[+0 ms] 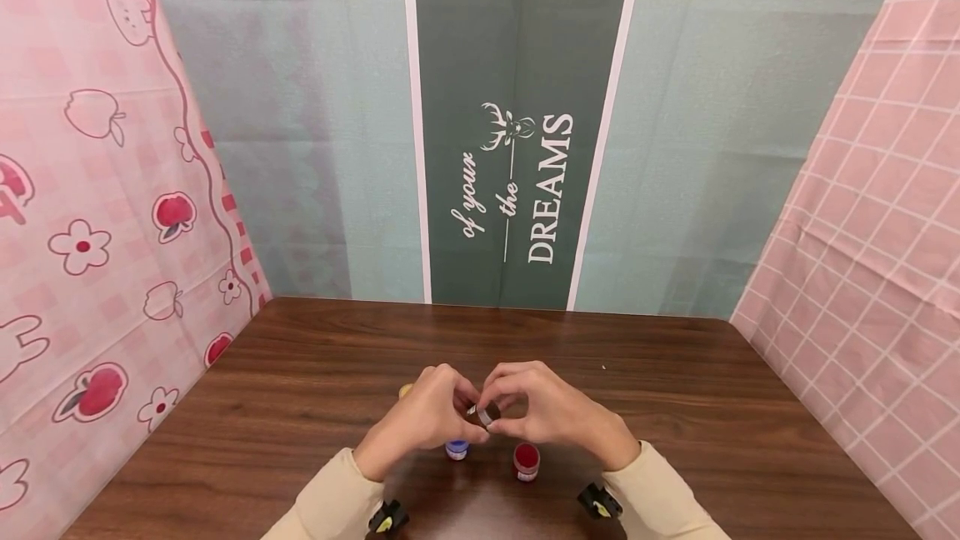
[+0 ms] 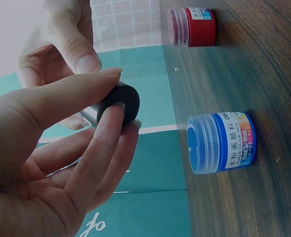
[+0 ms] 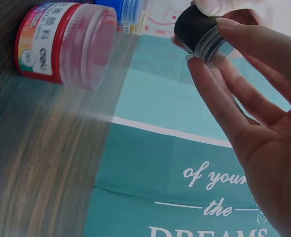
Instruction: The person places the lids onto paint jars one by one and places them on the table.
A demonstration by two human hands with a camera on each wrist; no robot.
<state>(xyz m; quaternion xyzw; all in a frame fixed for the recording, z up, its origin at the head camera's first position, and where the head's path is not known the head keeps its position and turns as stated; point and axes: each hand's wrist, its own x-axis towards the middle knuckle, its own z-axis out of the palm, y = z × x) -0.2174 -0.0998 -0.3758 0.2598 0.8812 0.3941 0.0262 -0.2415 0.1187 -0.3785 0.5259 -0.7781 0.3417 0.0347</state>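
Note:
Between both hands, above the table, a small black paint jar (image 3: 192,28) with a clear ribbed lid (image 3: 213,47) is held tilted. My left hand (image 1: 426,412) grips the black body, thumb on one side and fingertips on the other. With thumb and fingers my right hand (image 1: 553,409) pinches the lid end. Whether the lid sits tight on the jar cannot be made out. Below the hands stand a blue gouache jar (image 2: 232,140) and, to its right, a red gouache jar (image 1: 527,462), both with clear lids.
A yellow jar (image 1: 406,391) is mostly hidden behind the left hand. The dark wood table (image 1: 315,348) reaches back to a teal and green curtain (image 1: 517,40). Pink cloths hang at both sides. A tiny white speck (image 1: 603,367) lies on the table at the right.

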